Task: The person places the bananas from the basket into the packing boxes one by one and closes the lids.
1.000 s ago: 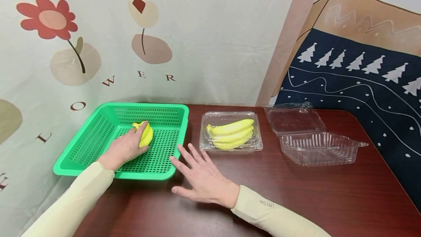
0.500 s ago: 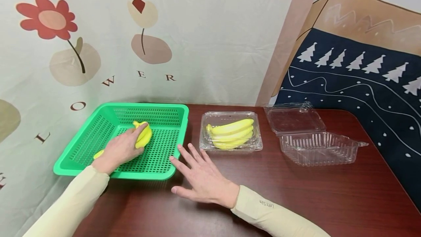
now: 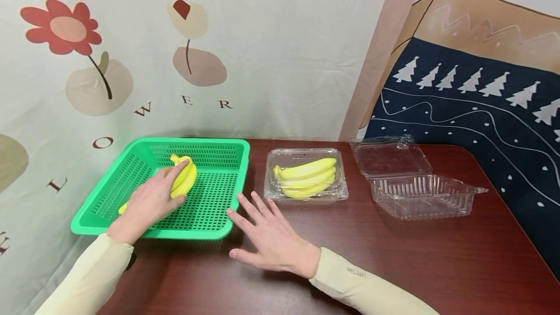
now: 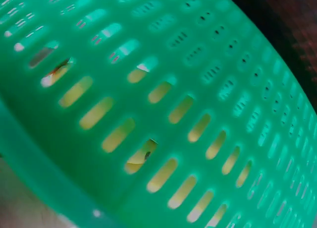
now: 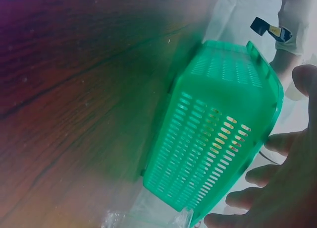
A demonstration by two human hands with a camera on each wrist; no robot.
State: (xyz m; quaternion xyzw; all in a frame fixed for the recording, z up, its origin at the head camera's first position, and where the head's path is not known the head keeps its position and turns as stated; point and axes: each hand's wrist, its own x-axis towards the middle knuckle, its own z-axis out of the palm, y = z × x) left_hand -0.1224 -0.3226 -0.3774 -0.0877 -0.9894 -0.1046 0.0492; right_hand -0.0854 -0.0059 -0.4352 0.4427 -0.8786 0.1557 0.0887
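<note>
In the head view, my left hand (image 3: 146,203) reaches into the green slotted basket (image 3: 192,233) and grips a bunch of bananas (image 3: 187,179) from above, the thumb at its near side. A yellow tip (image 3: 123,207) shows left of that hand; whether it belongs to the same bunch I cannot tell. The left wrist view has mostly basket wall (image 4: 124,188), with yellow behind its slots. My right hand (image 3: 277,244) spreads its fingers at the basket's right rim; in the right wrist view its fingertips (image 5: 262,176) lie by that rim, holding nothing.
Right of the basket, a closed clear plastic box (image 3: 343,193) contains bananas. Farther right stands a clear clamshell box (image 3: 424,208) with its lid folded back. All rest on a dark red-brown table (image 3: 393,261), with printed cloth (image 3: 284,62) hanging behind.
My left hand has drawn back to the left, and the bunch of bananas has shifted slightly left with it. A yellow tip has come into sight by the wrist. The right hand stays put.
</note>
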